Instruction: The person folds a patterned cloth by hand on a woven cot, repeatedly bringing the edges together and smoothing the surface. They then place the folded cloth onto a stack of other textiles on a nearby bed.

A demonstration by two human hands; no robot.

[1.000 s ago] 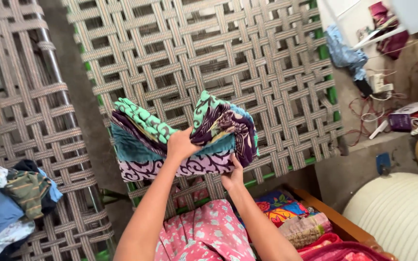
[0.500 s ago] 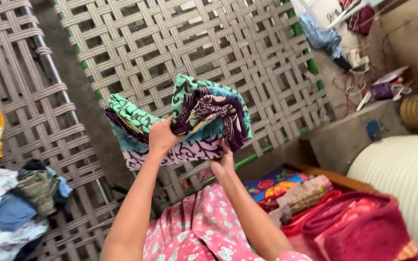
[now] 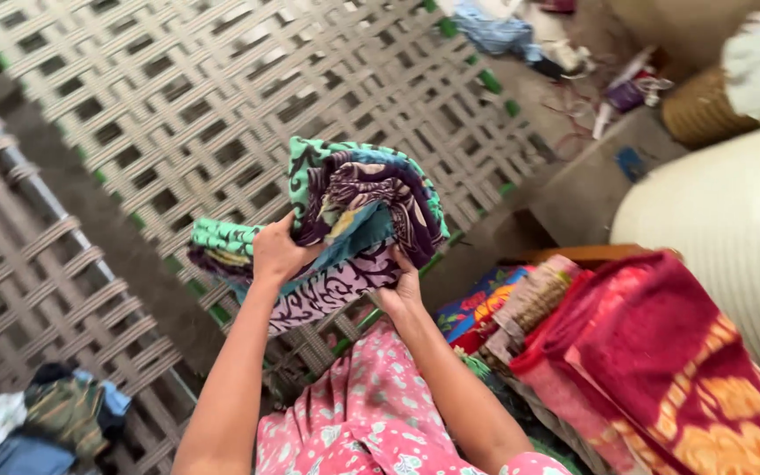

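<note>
Folded patterned cloth, green, purple and teal, held up above woven cot. Top edge gripped by left hand, fingers clenched on fabric. Underside supported by right hand, fingers curled against cloth. Red blanket seen at right, clothes pile lower left.

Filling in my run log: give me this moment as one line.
left hand: grips top of folded patterned cloth | right hand: supports it underneath | cloth: held above woven cot | nearby: red blanket
</note>
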